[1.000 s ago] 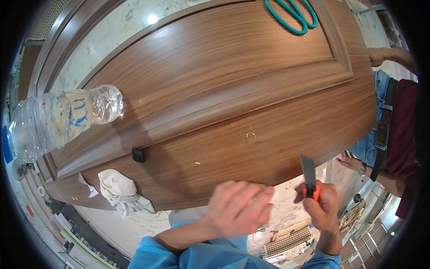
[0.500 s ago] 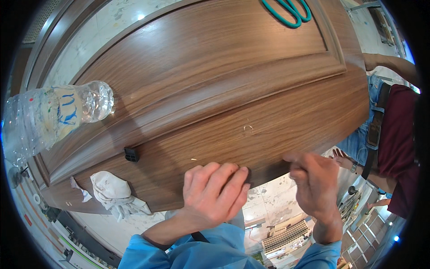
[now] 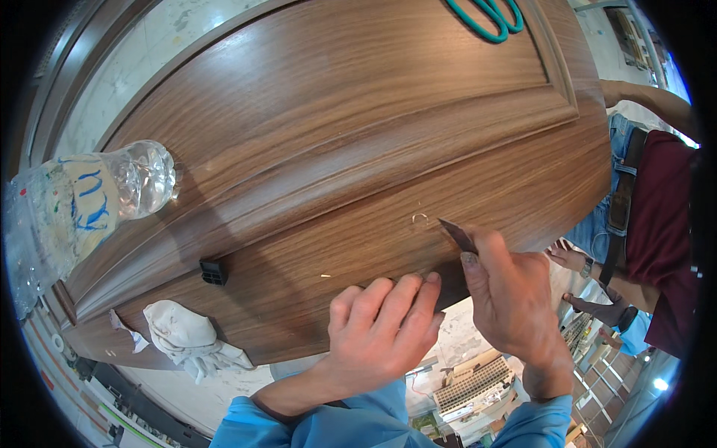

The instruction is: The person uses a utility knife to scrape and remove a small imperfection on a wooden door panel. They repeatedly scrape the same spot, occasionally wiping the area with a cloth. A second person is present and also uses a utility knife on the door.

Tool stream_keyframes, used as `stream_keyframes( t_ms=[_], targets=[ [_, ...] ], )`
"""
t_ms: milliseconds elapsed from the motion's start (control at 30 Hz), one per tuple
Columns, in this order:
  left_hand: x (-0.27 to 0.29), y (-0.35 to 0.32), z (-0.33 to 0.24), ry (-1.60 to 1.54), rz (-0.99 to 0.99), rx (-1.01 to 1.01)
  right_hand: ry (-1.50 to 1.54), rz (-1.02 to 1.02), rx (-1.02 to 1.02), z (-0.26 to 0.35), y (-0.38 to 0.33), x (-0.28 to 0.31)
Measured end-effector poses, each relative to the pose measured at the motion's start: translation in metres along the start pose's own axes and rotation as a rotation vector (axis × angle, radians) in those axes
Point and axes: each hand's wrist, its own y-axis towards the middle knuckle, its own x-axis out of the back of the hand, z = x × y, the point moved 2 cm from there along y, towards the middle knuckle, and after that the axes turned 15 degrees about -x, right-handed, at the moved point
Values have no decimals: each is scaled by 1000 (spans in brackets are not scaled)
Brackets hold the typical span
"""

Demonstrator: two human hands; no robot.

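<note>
A brown wood-grain door panel with a raised moulding lies in front of me. My right hand is closed on a small dark pointed blade, its tip toward the upper left, over the near strip of the panel. Whether the tip touches the surface I cannot tell. Just left of the tip lies a small pale curled shaving. My left hand rests on the panel's near edge, fingers slightly apart and bent over it, holding no loose thing. A tiny pale sliver lies near its fingers.
On the left stand a large clear plastic bottle, a small black plastic block and a crumpled white cloth. Green-handled scissors lie at the far edge. A person in a maroon shirt stands close on the right.
My right hand has turned, so the blade now shows, pointing at the shaving. My left hand has shifted slightly right along the edge. At the right, another person's dark-gloved hand has appeared.
</note>
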Motion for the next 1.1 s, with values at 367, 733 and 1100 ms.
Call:
stream_keyframes(
  t_ms=[367,733,1100],
  targets=[
    [-9,-2,-2,89,18,4,-73,-5,86,-2,6,-1],
    [-10,0,-2,115,78,16,-123,78,95,-4,16,4],
    [-9,0,-2,81,81,22,-116,109,105,-2,18,7]
  ],
)
